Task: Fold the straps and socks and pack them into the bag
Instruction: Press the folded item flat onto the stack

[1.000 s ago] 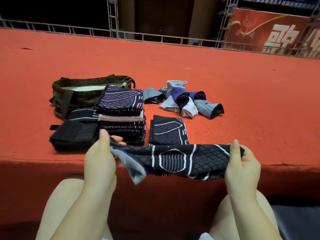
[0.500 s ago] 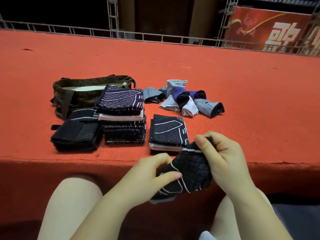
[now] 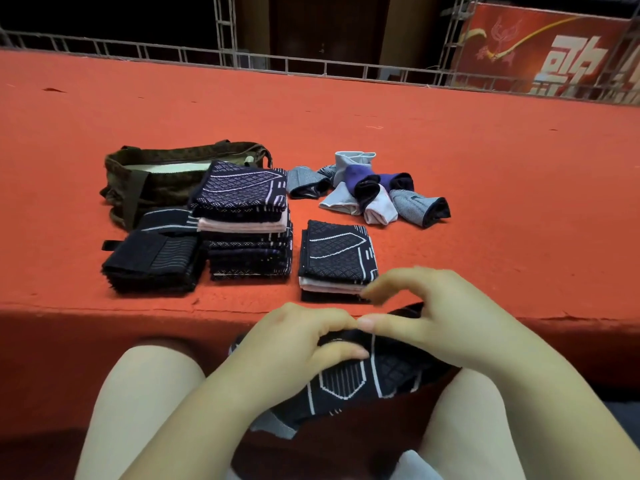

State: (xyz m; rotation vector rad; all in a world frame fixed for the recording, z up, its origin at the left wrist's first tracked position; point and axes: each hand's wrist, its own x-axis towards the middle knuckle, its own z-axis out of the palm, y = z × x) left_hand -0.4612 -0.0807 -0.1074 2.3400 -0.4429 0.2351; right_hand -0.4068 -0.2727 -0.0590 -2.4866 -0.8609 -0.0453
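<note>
Left hand (image 3: 294, 344) and right hand (image 3: 433, 323) both pinching black white-patterned knit sock (image 3: 356, 379) above lap, olive fabric bag (image 3: 156, 178) behind folded stacks

A red-orange carpeted platform (image 3: 450, 140) fills most of the view, its front edge dropping to a shadowed face; a metal truss railing (image 3: 311, 65) runs along the far edge; beyond stands a red banner (image 3: 540, 50) with pale characters; the rest is dark.
</note>
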